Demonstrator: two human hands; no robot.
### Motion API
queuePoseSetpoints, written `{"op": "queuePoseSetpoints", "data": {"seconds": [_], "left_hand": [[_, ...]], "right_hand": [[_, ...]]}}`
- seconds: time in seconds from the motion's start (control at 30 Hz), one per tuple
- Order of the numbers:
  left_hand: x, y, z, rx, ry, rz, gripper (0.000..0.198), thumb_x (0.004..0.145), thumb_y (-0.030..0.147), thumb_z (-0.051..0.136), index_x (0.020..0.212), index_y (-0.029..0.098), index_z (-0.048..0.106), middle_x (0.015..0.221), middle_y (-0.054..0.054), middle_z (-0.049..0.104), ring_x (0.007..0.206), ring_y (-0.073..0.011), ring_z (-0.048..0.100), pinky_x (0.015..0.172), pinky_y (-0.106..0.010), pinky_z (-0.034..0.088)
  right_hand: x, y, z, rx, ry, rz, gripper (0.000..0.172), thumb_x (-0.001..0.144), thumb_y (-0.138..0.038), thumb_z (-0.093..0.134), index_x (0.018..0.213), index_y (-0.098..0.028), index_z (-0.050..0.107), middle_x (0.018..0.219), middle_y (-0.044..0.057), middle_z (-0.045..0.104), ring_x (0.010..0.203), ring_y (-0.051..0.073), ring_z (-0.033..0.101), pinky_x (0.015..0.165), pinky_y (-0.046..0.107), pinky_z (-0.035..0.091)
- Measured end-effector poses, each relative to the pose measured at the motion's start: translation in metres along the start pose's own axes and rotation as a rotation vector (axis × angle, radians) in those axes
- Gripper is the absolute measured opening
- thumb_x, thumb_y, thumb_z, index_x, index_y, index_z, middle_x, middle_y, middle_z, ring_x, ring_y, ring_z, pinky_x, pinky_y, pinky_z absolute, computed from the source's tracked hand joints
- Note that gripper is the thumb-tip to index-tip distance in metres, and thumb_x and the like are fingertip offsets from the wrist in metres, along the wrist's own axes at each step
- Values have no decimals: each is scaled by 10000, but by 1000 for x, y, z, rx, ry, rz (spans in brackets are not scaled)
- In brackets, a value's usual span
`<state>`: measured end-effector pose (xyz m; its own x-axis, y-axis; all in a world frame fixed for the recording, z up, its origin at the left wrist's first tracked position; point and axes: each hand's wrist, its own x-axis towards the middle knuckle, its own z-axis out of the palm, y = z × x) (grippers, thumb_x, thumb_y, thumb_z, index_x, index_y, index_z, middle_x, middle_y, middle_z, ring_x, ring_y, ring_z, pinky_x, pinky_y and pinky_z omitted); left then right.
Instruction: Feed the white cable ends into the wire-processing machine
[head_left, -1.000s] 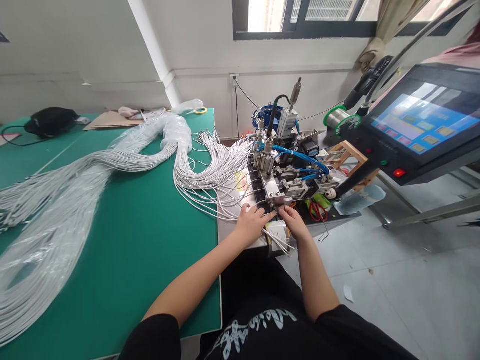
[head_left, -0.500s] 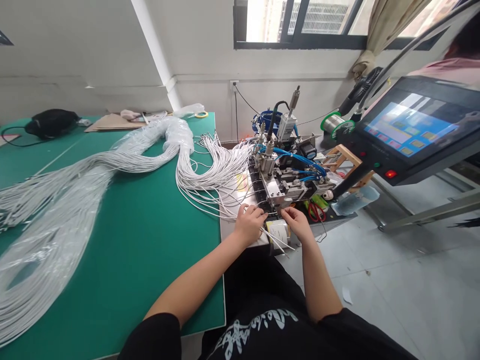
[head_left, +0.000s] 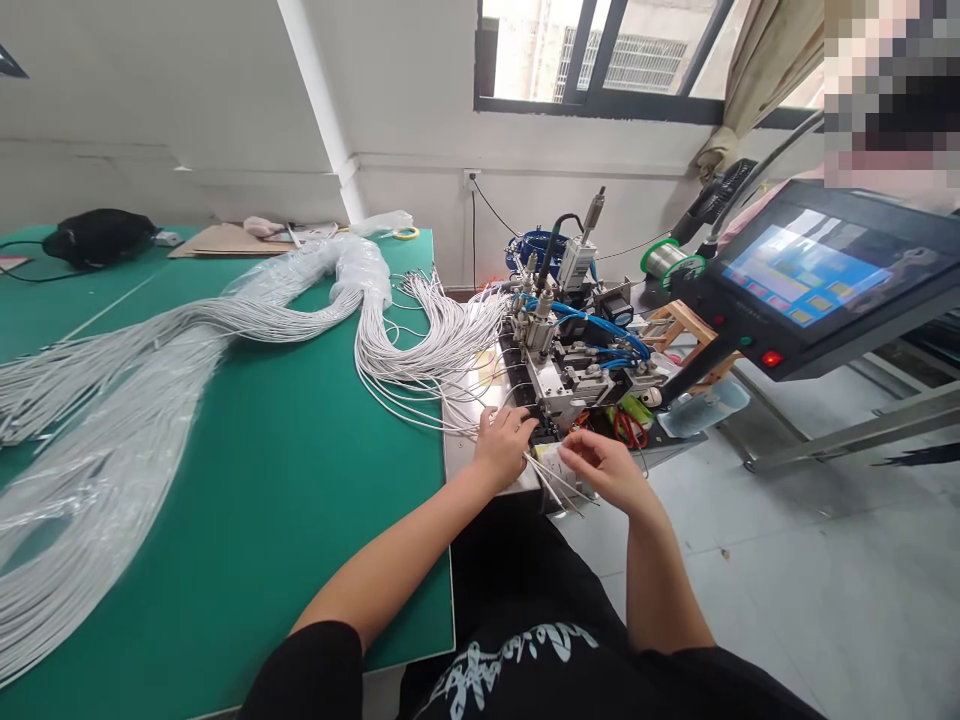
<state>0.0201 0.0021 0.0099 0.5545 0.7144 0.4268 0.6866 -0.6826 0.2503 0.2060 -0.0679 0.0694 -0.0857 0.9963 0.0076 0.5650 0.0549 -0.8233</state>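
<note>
My left hand (head_left: 504,447) is closed around several white cables (head_left: 555,478) at the front edge of the machine. Their loose ends stick out to the right below its fingers. My right hand (head_left: 606,468) is just right of those ends, its fingers bent and slightly apart, with nothing visible in them. Directly in front of both hands stands a benchtop machine (head_left: 551,375) with metal cylinders and blue air tubes. A labelled white cylindrical part (head_left: 551,460) lies partly hidden behind the cables and my right hand.
A large bundle of white cables (head_left: 397,350), partly wrapped in plastic, lies on the green table (head_left: 322,480). At the right, a control screen (head_left: 814,270) leans over the machine. Red-handled scissors (head_left: 630,428), a clear tray (head_left: 705,408) and a solder-like wire spool (head_left: 667,262) are nearby. Another person is behind the screen.
My right hand has drawn back from the machine, down and slightly to the right, and its fingers have loosened. My left hand stays almost in place with the cables. The view has shifted slightly.
</note>
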Motion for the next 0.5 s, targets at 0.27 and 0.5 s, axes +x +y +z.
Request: {"op": "queuePoseSetpoints", "data": {"seconds": [0.27,0.5], "left_hand": [[1,-3,3,-99,8,41,415,728,65,495,1098,202,624,1140,-70,638,1025,-207,583,985,-448,286],[2,-7,4,-125,-27,185,335,791,99,491,1061,217,652,1069,-41,646,900,-170,609,797,-316,418]], "right_hand": [[-11,-17,4,-198,-329,-90,327,865,-453,549,662,-197,544,582,-23,506,550,118,398,499,237,286],[-12,-22,-1,-205,-189,-68,301,894,-421,503,719,-194,597,649,1,574,613,140,472,561,251,353]]}}
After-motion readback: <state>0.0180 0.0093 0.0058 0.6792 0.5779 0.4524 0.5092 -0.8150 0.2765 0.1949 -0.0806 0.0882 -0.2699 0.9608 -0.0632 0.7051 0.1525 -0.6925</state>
